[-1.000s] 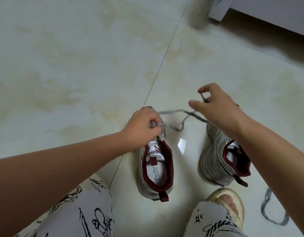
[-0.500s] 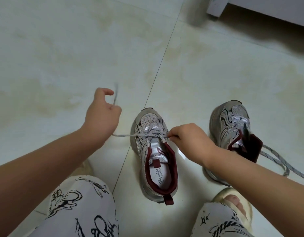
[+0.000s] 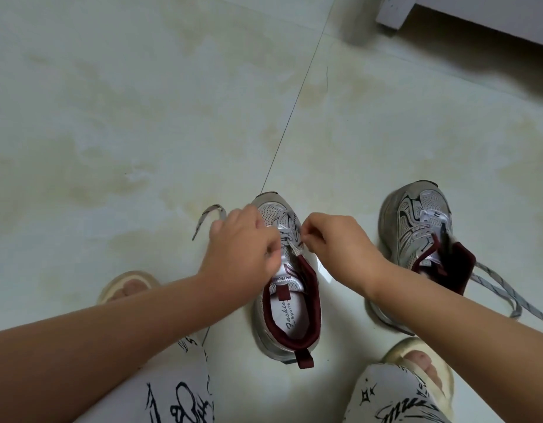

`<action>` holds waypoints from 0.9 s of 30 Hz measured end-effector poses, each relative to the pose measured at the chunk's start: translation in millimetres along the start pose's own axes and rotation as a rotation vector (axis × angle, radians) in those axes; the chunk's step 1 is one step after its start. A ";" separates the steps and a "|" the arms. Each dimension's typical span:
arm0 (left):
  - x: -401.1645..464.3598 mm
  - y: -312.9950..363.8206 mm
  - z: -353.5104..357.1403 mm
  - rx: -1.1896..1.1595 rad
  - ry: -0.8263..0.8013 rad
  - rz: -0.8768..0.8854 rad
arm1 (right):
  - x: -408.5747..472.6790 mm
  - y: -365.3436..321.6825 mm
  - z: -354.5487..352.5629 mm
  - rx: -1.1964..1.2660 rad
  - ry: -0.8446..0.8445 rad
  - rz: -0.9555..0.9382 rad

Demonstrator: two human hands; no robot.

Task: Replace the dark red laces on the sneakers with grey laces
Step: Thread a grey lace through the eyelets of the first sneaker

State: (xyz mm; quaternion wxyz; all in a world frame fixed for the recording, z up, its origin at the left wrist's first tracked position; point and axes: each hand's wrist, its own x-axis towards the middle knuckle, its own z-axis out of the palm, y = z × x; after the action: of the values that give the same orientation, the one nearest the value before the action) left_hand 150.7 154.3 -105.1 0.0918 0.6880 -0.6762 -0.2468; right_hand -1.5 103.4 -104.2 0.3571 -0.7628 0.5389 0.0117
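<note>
The left hand (image 3: 242, 242) has swung back in from the side and now pinches the grey lace (image 3: 209, 216) over the nearer silver-and-maroon mesh sneaker (image 3: 290, 303) on the pale tiled floor (image 3: 142, 117); the right hand (image 3: 337, 245) still pinches it there.

The single head view looks steeply down from above the person's knees, close over the sneaker (image 3: 287, 279) on the floor (image 3: 111, 117), facing forward past its toe.

Both forearms bare, no sleeves showing. White trousers (image 3: 178, 395) scrawled with black doodle prints across both knees, and cream open-toed slippers (image 3: 423, 380) on the feet, toes peeking out of each one.
</note>
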 end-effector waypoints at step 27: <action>33.8 -0.7 19.4 -0.119 -0.314 -0.142 | -7.8 9.2 18.3 0.143 -0.039 0.227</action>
State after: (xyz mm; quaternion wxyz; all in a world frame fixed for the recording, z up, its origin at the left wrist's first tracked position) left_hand 141.0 125.4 -129.3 0.0081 0.6805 -0.6160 -0.3968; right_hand -5.6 118.5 -119.6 0.4174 -0.6692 0.6141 0.0286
